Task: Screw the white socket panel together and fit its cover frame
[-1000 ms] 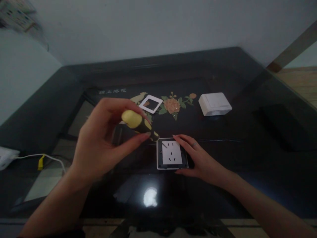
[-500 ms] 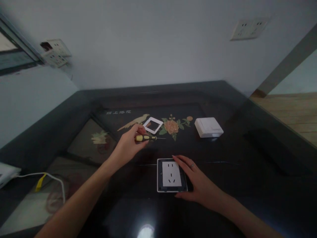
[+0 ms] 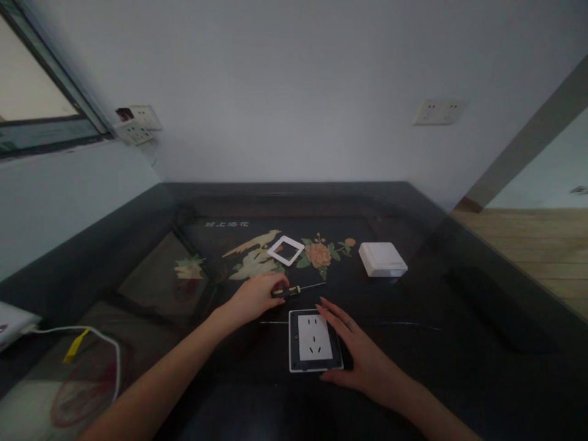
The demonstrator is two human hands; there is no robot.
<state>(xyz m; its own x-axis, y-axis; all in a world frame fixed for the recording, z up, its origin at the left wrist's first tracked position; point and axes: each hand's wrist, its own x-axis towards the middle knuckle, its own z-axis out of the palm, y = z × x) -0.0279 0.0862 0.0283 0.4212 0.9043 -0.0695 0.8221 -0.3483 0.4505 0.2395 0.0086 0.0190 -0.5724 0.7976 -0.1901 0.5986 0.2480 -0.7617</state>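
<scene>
My left hand is closed on the handle of a screwdriver, held low over the dark tabletop. Its thin metal shaft points right, above the socket. A wall socket with a white centre and dark surround lies face up in front of me. Around its right side, my right hand grips the edge between thumb and fingers. Beyond the screwdriver, a white square frame lies on the table's flower picture.
A white box-like switch or socket unit rests at the right. Two sockets are fixed on the back wall. At the left are a white device and its cable with a yellow tag. A dark flat object lies far right.
My left hand has moved the screwdriver to the right and nearer the socket. The view has tilted up. My right hand stays on the socket.
</scene>
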